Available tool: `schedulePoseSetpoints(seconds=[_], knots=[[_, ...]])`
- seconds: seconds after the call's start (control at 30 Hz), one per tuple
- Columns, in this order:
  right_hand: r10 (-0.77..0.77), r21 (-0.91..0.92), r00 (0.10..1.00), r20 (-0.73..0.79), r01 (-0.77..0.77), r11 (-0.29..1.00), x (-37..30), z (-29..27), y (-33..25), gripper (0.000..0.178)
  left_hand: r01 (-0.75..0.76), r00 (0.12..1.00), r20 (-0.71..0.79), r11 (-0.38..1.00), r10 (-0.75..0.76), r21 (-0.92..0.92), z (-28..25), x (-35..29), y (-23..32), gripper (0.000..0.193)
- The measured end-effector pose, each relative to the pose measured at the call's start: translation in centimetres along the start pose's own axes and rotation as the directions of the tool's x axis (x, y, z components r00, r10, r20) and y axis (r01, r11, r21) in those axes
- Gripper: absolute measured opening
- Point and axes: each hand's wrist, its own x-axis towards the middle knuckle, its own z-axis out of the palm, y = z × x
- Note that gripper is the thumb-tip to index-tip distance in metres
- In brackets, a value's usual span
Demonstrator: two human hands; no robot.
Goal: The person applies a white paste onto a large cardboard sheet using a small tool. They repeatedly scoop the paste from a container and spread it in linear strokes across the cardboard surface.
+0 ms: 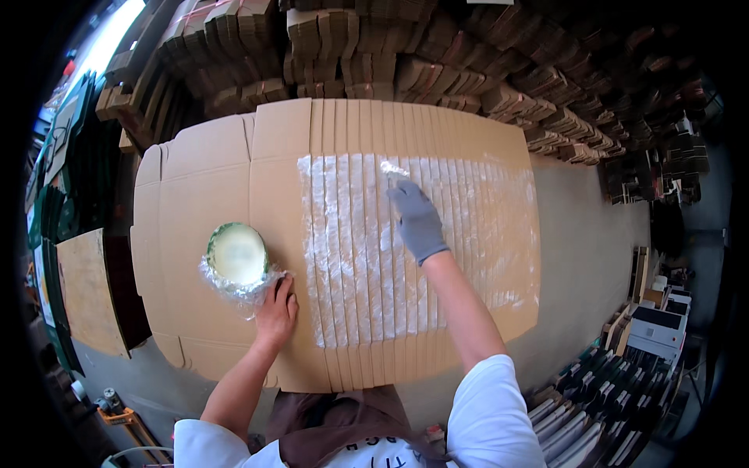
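Overlapping cardboard sheets lie fanned out before me, so their edges make a row of narrow strips. White, wet-looking glue streaks the middle of these strips. My right hand, in a grey glove, is closed round what looks like a brush with a whitish, wet head against the far part of the strips; its handle is mostly hidden. My bare left hand rests with fingers stretched out on the cardboard, beside crumpled clear plastic. That plastic surrounds the near side of a green-rimmed tub of creamy white glue.
Bundled stacks of flat cardboard stand beyond the far edge and to the far right. A wooden board is at left. Grey floor shows on the right, with stacked dark and white pieces at lower right.
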Motion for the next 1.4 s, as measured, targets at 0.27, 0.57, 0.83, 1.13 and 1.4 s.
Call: schedulePoseSetpoints(seconds=[0.27,0.57,0.83,1.13,1.4], knots=[[0.503,0.242,0.843,0.191,-0.537,0.808,-8.5,-1.7,-11.7,0.018,0.002,1.000,0.020,0.999,-0.003,0.034,-0.1,-0.2,-0.1,0.049],[0.403,-0.073,0.863,0.303,-0.401,0.913,-12.1,-2.3,-13.6,0.045,-0.032,0.999,-0.002,0.998,0.033,0.060,-0.3,0.3,0.1,0.050],[0.343,-0.244,0.883,0.321,-0.272,0.931,-12.3,-2.1,-13.7,0.041,-0.017,0.999,0.031,0.999,0.016,0.049,-0.6,0.2,0.5,0.050],[0.290,-0.181,0.888,0.356,-0.239,0.954,-9.4,-1.7,-14.2,0.041,0.031,0.995,0.090,0.999,-0.032,0.013,-1.5,0.5,1.0,0.049],[0.033,-0.184,0.891,0.453,0.057,0.981,-8.3,2.3,-19.5,0.028,-0.024,0.999,0.023,0.998,0.023,0.058,-1.4,0.0,0.7,0.047]])
